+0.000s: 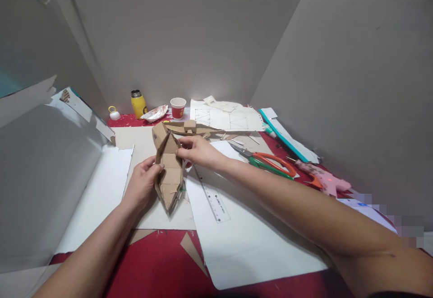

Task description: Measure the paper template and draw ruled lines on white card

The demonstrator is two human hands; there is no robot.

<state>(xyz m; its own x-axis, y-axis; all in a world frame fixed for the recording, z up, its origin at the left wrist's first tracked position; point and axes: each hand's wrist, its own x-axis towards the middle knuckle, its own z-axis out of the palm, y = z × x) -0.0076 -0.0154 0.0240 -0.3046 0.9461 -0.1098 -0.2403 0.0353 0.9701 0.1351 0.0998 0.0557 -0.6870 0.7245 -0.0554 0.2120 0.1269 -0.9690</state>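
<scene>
Cardboard boat hull (171, 175) gripped by both hands, in front of the wearer.
The left wall is pinched by the left hand (144, 177), the right wall by the right hand (198, 151); the hull is held over a grey board (184, 219). On white paper (267, 239) to the right, a clear ruler (212, 194) is laid, with scissors (251, 155) sighted beyond.

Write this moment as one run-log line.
Left hand: holds cardboard boat, left side; right hand: holds its right side; ruler: on white sheet
</scene>
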